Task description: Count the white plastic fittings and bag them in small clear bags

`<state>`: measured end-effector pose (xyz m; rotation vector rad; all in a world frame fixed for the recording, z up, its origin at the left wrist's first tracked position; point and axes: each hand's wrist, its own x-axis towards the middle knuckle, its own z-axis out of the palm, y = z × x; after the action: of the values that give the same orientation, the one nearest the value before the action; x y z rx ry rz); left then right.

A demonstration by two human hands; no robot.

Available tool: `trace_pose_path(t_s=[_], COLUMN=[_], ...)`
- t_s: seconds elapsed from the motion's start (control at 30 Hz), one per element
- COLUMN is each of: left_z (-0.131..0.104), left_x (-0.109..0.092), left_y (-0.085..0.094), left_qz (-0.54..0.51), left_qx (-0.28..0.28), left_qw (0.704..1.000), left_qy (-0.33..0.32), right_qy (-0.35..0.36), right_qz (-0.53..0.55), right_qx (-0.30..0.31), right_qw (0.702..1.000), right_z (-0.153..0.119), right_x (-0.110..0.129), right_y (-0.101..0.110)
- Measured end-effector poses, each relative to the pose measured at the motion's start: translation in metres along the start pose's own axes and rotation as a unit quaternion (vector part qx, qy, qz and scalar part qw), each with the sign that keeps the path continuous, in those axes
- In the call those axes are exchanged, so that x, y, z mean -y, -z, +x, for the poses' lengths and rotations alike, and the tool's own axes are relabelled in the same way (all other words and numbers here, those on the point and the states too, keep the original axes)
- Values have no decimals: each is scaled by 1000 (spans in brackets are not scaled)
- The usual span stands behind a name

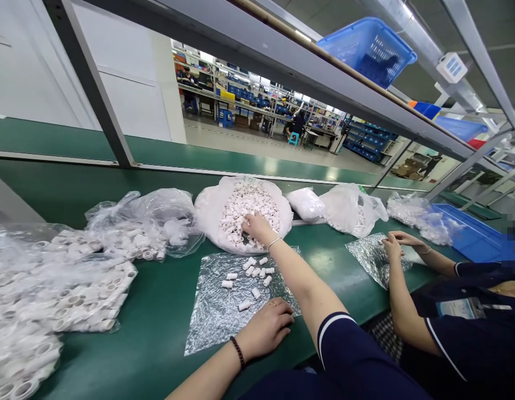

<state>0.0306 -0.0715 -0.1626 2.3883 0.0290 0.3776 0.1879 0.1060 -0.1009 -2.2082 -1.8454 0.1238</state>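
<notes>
My right hand reaches into an open plastic bag full of short white plastic pipe fittings. Its fingers are curled closed among the fittings, and the fingertips are partly hidden there. My left hand lies on the near right part of a flat clear plastic bag, fingers stretched loosely and holding nothing. Several loose white fittings are spread on this flat bag, just beyond my left hand.
Bags of white fittings fill the left of the green table. Other filled bags line the back. At right, a co-worker's hands are over another clear bag, near a blue tray. A shelf beam crosses above.
</notes>
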Motion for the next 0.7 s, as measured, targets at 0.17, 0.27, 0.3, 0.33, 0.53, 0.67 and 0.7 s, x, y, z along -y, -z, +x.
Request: trace_pose_path(t_s=[0.17,0.27,0.3,0.33,0.53,0.67,0.7], left_z=[0,3,5,6,17,24,24], left_x=[-3,-6,-7,-8,-20,-23,-22], left_y=[2,4,5,8,41,58,59], left_qz=[-101,-300,-384,-467,-765,-796,-797], left_qx=[-30,-133,-181,-225,-321,-311,-310], left_qw=[994,937,891,834,517,425,419], left_qy=[31,124,159,187,212,298,306], right_qy=[18,52,63,76,239,333,350], right_qz=[84,135,149,163,200,39,9], right_qx=[-42,-68,-74,-78,-111,-103,-92], right_qw=[995,987,984,981,944,936,932], right_z=[-2,-31,-46,-64,-168,-189,-189], right_x=[2,3,1,-1,-14,-10,-9], right_y=[20,34,37,39,24,15,14])
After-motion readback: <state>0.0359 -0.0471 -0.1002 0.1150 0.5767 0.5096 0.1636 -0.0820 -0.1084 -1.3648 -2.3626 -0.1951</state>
